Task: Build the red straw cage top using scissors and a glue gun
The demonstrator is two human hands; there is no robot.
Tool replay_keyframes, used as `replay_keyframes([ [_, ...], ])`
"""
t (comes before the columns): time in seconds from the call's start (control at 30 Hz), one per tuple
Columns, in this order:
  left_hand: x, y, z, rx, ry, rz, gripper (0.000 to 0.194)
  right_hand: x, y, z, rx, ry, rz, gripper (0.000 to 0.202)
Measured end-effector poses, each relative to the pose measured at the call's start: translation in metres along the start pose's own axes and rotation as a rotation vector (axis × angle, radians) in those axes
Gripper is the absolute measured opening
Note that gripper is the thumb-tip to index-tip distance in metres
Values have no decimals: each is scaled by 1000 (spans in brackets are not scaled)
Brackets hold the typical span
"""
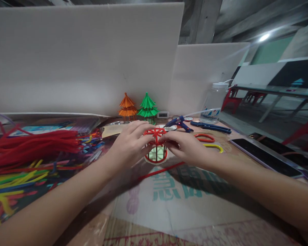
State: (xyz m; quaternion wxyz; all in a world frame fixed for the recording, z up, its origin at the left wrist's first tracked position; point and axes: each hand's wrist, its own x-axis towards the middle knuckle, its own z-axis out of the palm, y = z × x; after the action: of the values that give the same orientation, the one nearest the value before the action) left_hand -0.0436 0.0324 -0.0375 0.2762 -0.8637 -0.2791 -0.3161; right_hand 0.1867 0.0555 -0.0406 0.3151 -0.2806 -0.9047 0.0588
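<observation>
In the middle of the table stands a small round pavilion frame [156, 153], with a spoked red pipe-cleaner top, thin dark posts and a red ring on a pale base. My left hand [132, 140] is closed at the left of the red top, fingertips pressed to it. From the right, my right hand [182, 145] pinches the rim of that top near its front. The fingers hide part of the rim. Just in front of the frame, a loose red pipe cleaner [161, 171] lies on the table mat.
Red pipe cleaners [38, 147] and coloured pieces pile up at the left. Behind the frame stand an orange pagoda [127, 106] and a green pagoda [147, 106]. A blue glue gun [178, 122], pliers [212, 127], a bottle [212, 104] and a phone [265, 157] lie rightward.
</observation>
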Motion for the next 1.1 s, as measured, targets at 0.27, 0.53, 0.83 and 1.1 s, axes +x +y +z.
replay_keyframes([
  [0.27, -4, -1, 2, 10, 21, 20, 14, 0, -2, 0, 11, 1, -16, 24],
  [0.53, -3, -4, 9, -189, -102, -181, 19, -1, 0, 0, 1, 9, -40, 23],
  [0.83, 2, 3, 6, -428, -111, -361, 14, 2, -6, -9, -87, -11, 37, 23],
  [1.1, 0, -12, -1, -445, -188, -383, 17, 17, 55, -73, -303, -243, 356, 39],
])
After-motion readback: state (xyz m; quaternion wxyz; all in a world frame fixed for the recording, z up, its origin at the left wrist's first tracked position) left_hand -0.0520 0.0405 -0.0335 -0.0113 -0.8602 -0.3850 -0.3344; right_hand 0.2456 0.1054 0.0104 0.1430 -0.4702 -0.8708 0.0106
